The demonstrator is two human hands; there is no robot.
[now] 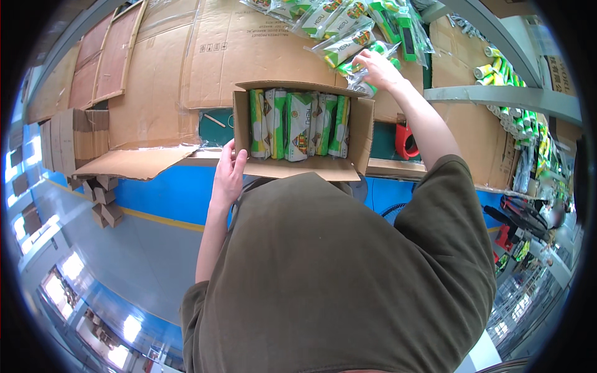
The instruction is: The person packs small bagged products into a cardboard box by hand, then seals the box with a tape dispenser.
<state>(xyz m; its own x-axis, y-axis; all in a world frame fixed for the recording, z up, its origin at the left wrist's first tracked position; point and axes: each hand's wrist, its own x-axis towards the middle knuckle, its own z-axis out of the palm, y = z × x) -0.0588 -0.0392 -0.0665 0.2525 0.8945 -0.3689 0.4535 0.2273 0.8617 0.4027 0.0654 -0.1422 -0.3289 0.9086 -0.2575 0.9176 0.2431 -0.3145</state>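
An open cardboard box (pixel 303 127) sits at the near edge of the worktop (pixel 261 43) — green-and-white packets (pixel 298 124) stand upright inside it. The left hand (pixel 229 171) grips the box's near left corner; the right hand (pixel 378 69) rests on a bagged packet (pixel 360 73) beyond the box.

Box (pixel 303 166): matt brown corrugated cardboard, raw-edged flaps, showing no gloss. Packets (pixel 298 124) inside: glossy clear plastic film over green and white printed card, catching light. Loose packets (pixel 348 37): same shiny crinkled film, gleaming in patches. Sheets (pixel 249 50) lining the bench: flattened matt cardboard, creased, with glossy clear tape strips shining along the seams. Tape holder (pixel 407 142): smooth red plastic. Shelf (pixel 497 94): painted grey metal, looking smooth. Shirt (pixel 348 280): matt olive cloth, soft weave. Floor (pixel 143 248): smooth painted surface, reflecting lights.
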